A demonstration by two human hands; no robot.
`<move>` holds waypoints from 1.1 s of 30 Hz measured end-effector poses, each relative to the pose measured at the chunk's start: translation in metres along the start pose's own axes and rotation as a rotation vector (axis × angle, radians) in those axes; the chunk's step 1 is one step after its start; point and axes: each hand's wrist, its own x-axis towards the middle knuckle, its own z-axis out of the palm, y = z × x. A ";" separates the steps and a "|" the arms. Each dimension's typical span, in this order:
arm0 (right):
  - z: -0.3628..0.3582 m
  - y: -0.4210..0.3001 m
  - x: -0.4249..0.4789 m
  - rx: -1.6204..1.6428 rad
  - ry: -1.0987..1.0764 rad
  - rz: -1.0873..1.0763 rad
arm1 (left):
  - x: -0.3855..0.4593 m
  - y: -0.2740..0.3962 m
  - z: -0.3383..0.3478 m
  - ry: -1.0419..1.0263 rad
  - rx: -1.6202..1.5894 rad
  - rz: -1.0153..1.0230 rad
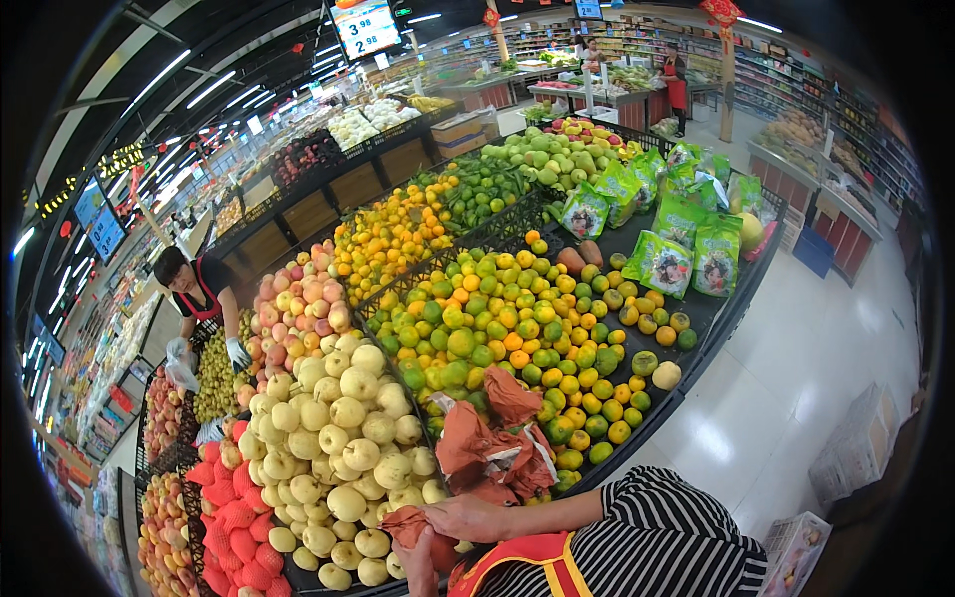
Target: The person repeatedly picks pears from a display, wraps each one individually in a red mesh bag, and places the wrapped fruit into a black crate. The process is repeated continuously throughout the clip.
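Note:
Both my hands are at the bottom of the head view, together on a fruit wrapped in reddish-brown paper [406, 524]. My left hand [416, 563] grips it from below, thumb along its side. My right hand [466, 517] pinches the paper at the top. What fruit is inside is hidden by the wrapping. Just beyond my hands lies a heap of pale yellow pears [347, 448]. Crumpled reddish-brown wrapping papers [492, 448] lie on the near end of the green and orange mandarins [477, 321].
Red foam-netted fruit [239, 537] and pinkish apples [298, 298] fill neighbouring sections. Green printed bags [675, 246] stand on the display's far right. A co-worker [198, 287] with a white glove reaches into small greenish fruit [224, 366]. White crates [794, 556] stand on the floor at right.

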 end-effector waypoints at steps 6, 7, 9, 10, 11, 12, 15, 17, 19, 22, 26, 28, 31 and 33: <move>-0.007 0.031 0.010 0.171 0.106 0.275 | -0.004 -0.015 -0.007 -0.323 0.321 0.119; -0.007 0.030 0.012 0.203 0.155 0.261 | 0.001 -0.026 -0.023 -0.318 0.233 0.020; 0.001 0.040 0.014 0.280 0.045 0.289 | 0.002 -0.040 -0.057 -0.282 0.049 -0.175; 0.005 0.043 0.014 0.314 -0.009 0.334 | -0.002 -0.037 -0.060 -0.369 -0.019 -0.054; 0.009 0.047 0.014 0.348 -0.065 0.377 | -0.007 -0.036 -0.062 -0.373 -0.077 -0.037; 0.016 0.056 0.013 0.327 -0.207 0.460 | -0.014 -0.022 -0.051 -0.375 -0.127 -0.023; 0.007 0.060 0.001 0.362 -0.187 0.487 | -0.018 0.029 0.008 -0.356 -0.162 -0.130; 0.000 0.046 0.006 0.364 0.031 0.456 | -0.016 0.044 0.024 -0.275 -0.193 -0.131; -0.011 0.030 0.016 0.381 0.103 0.387 | 0.001 0.027 0.001 -0.187 -0.173 -0.090; -0.017 0.020 0.031 0.553 -0.148 0.394 | 0.009 0.014 -0.014 0.045 -0.049 -0.011; 0.019 0.049 0.020 0.638 -0.242 0.530 | 0.022 -0.002 -0.021 0.211 0.768 0.362; 0.021 0.047 0.027 0.666 -0.326 0.501 | 0.042 -0.028 -0.064 0.159 1.348 0.694; 0.023 0.049 0.020 0.703 -0.388 0.557 | 0.014 0.017 -0.014 0.169 1.020 0.535; 0.021 0.037 0.018 0.827 -0.472 0.677 | 0.006 0.025 -0.023 0.173 1.236 0.701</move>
